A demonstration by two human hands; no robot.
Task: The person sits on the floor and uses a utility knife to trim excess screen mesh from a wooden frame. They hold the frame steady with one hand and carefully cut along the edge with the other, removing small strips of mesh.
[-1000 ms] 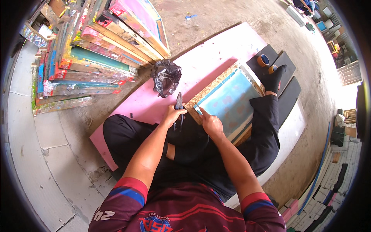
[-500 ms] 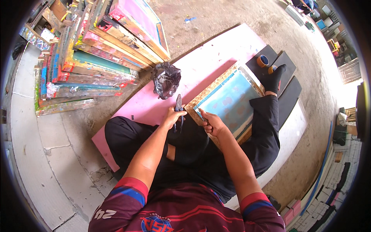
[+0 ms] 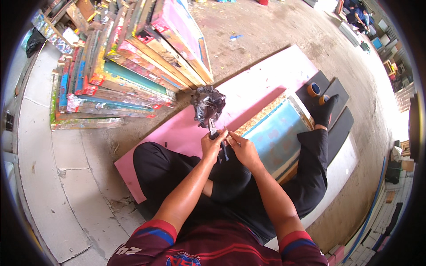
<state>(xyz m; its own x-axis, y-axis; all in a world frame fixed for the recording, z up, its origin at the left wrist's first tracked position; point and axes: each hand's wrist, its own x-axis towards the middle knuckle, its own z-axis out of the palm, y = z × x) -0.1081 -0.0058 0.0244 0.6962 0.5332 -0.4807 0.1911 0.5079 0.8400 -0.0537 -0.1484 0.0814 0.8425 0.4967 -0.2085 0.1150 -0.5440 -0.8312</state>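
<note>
Gripping a small metal tool [image 3: 213, 128], left hand [image 3: 212, 145] is closed on it above the lap, beside the blue screen frame [image 3: 277, 137]. Right hand [image 3: 242, 148] pinches its lower end. Crumpled black bag [image 3: 207, 105] lies just beyond on the pink board [image 3: 177, 133].

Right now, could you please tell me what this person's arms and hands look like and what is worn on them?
Both hands, left hand and right hand, are bare, without gloves. The forearms are uncovered. Short dark maroon sleeves end above the elbows in red, blue and white striped cuffs.

Screen-printing workshop: stacked paint-stained wooden frames [image 3: 128, 66], printing screen [image 3: 277, 135], tape rolls [image 3: 313, 89], bare concrete floor [image 3: 275, 31].
</note>
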